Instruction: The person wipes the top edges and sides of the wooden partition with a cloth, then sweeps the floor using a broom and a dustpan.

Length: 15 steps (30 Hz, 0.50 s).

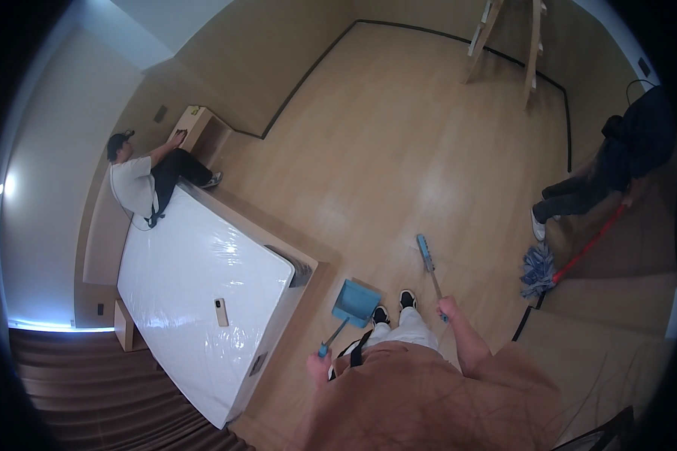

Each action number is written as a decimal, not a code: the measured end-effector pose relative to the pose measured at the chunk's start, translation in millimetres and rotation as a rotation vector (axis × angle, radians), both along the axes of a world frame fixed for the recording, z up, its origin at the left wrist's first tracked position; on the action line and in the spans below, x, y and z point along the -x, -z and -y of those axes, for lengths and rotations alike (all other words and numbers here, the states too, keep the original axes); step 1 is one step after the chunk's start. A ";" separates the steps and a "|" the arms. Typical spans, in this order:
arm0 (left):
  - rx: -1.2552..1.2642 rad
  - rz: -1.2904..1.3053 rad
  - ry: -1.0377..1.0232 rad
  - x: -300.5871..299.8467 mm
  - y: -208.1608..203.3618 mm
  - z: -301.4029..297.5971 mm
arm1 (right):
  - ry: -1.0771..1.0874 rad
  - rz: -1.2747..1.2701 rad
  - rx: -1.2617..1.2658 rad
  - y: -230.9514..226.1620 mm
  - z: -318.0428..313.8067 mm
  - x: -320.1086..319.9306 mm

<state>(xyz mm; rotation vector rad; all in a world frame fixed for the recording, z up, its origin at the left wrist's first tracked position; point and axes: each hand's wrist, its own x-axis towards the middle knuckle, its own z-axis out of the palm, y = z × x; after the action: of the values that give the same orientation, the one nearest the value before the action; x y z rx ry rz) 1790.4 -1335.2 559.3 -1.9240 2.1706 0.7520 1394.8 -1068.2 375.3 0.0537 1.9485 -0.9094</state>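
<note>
My left hand (320, 367) is closed round the handle of a blue dustpan (356, 302), whose pan hangs low over the wooden floor beside my left shoe. In my right hand (447, 307) is the grip of a long-handled brush (426, 252) with a blue head, stretched out ahead of me above the floor. Dustpan and brush are apart. Whether either one touches the floor I cannot tell. No debris can be made out in the pan.
A plastic-wrapped mattress (195, 278) on a wooden bed base lies at my left, a phone (221, 312) on it. One person (135, 184) sits at its far corner by a nightstand (203, 128). At right another person holds a mop (538, 270). A wooden ladder (532, 60) stands far off.
</note>
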 end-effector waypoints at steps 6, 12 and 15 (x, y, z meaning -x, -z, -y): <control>0.109 0.002 0.074 14.3 -9.4 7.2 | 0.289 0.055 0.045 -72.8 -34.9 22.9; 0.038 0.061 0.009 7.1 -11.9 10.1 | 0.376 0.023 -0.078 -43.2 -37.1 29.9; 0.016 -0.056 0.010 28.1 -30.3 -2.7 | 0.220 0.001 -0.096 25.7 -60.3 18.9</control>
<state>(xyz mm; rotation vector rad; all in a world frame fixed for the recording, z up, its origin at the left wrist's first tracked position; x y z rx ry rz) 1762.3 -1332.5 589.6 -1.9211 2.2234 0.7986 1375.9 -1007.8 349.6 0.3297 2.0117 -0.9562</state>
